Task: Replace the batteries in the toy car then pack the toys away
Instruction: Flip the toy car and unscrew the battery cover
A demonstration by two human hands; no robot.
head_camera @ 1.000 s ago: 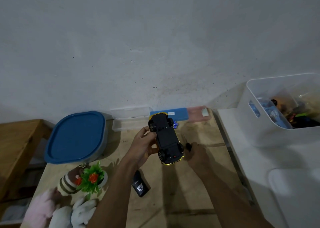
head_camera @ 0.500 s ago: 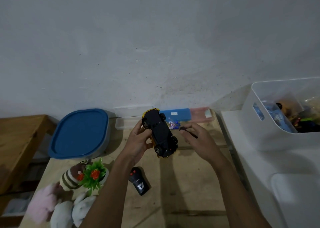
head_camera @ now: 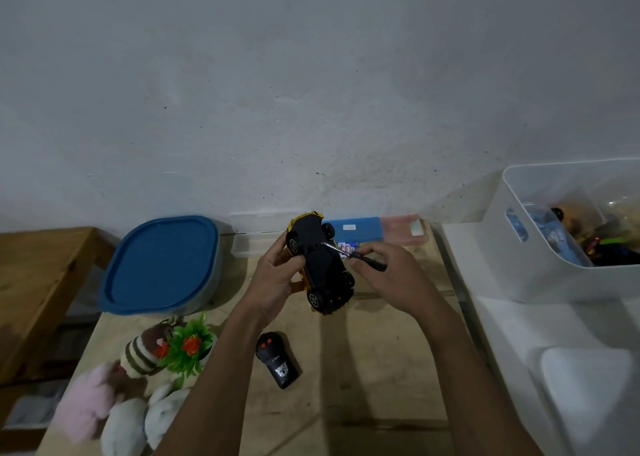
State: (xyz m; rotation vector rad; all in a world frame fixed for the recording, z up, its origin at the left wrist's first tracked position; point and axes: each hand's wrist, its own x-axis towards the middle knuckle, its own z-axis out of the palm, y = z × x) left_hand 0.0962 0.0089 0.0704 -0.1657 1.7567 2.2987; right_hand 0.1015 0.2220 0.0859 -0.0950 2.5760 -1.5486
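Observation:
My left hand (head_camera: 275, 277) holds the yellow toy car (head_camera: 320, 265) belly-up above the wooden table, its black underside and wheels facing me. My right hand (head_camera: 391, 275) grips a small screwdriver (head_camera: 356, 255) with a black handle; its metal tip touches the car's underside near the far end. A small pack of batteries (head_camera: 347, 246) lies on the table just behind the car, partly hidden. The black remote control (head_camera: 277, 359) lies on the table between my forearms.
A blue-lidded container (head_camera: 162, 265) stands at the left. Clear, blue and pink cases (head_camera: 356, 230) line the wall. Plush toys (head_camera: 114, 410) and a small fake plant (head_camera: 188, 346) sit at the near left. A white bin (head_camera: 554, 265) with toys stands on the white surface at the right.
My right hand brought the screwdriver from beside the car up to its underside, where the tip now rests. My left hand tilted the car slightly and lifted it farther from me.

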